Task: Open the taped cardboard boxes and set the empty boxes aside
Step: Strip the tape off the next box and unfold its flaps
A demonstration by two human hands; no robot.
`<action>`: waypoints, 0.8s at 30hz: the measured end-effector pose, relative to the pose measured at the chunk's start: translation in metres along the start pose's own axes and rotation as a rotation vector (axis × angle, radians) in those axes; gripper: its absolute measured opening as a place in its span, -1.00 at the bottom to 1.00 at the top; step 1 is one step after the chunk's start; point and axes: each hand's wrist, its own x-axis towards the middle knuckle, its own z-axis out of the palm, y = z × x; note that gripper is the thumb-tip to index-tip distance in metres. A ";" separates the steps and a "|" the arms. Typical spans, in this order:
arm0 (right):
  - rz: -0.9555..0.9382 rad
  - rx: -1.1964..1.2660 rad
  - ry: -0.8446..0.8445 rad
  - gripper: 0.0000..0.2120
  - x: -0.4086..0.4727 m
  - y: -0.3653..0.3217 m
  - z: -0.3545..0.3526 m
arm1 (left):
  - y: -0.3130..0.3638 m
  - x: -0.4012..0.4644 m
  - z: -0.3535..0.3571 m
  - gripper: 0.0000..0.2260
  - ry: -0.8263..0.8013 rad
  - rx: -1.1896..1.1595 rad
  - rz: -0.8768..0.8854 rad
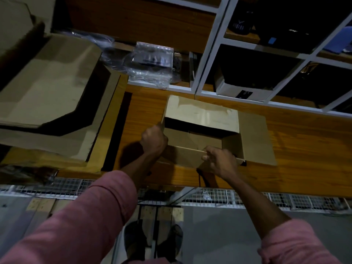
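A small brown cardboard box [202, 119] stands on the wooden table [297, 149], its top open and its flaps spread; the right flap [255, 138] lies flat on the table. The inside looks dark and I cannot tell what it holds. My left hand [153, 140] grips the box's left wall near the corner. My right hand [219, 161] pinches the near flap at the box's front edge. A much larger open cardboard box [47, 88] sits at the left of the table.
Crumpled clear plastic wrapping [150, 63] lies behind the boxes. A white-framed shelf unit [209, 44] with dark items and a white box [240, 90] stands at the back right. A wire mesh rack [266, 199] runs under the table's near edge. My feet show on the grey floor below.
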 end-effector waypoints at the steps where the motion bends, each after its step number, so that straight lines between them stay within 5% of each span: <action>1: 0.002 0.010 -0.007 -0.90 -0.003 -0.001 0.002 | -0.003 -0.004 -0.001 -0.87 0.000 -0.010 0.002; 4: -0.031 0.066 -0.038 -0.85 -0.008 0.003 0.004 | -0.011 -0.012 -0.002 -0.85 0.016 -0.026 0.051; 8: 0.061 0.248 -0.046 -0.48 -0.014 -0.008 -0.004 | -0.014 -0.017 -0.006 -0.69 0.060 -0.005 0.139; 12: 0.123 0.364 -0.048 -0.59 0.006 -0.032 -0.018 | -0.009 -0.003 -0.008 -0.75 0.190 0.129 0.455; 16: 0.194 0.329 -0.138 -0.80 0.031 -0.039 -0.007 | -0.009 0.002 -0.005 -0.62 0.052 0.216 0.679; 19: 0.157 0.155 -0.204 -0.54 0.054 -0.035 0.011 | -0.010 0.002 -0.006 -0.62 0.012 0.297 0.768; 22: 0.024 0.178 0.046 -0.19 0.072 -0.040 0.011 | 0.000 0.018 -0.012 -0.72 0.021 0.318 0.772; 24: -0.060 0.123 0.154 -0.15 0.081 -0.038 0.007 | 0.008 0.025 -0.008 -0.69 0.048 0.320 0.716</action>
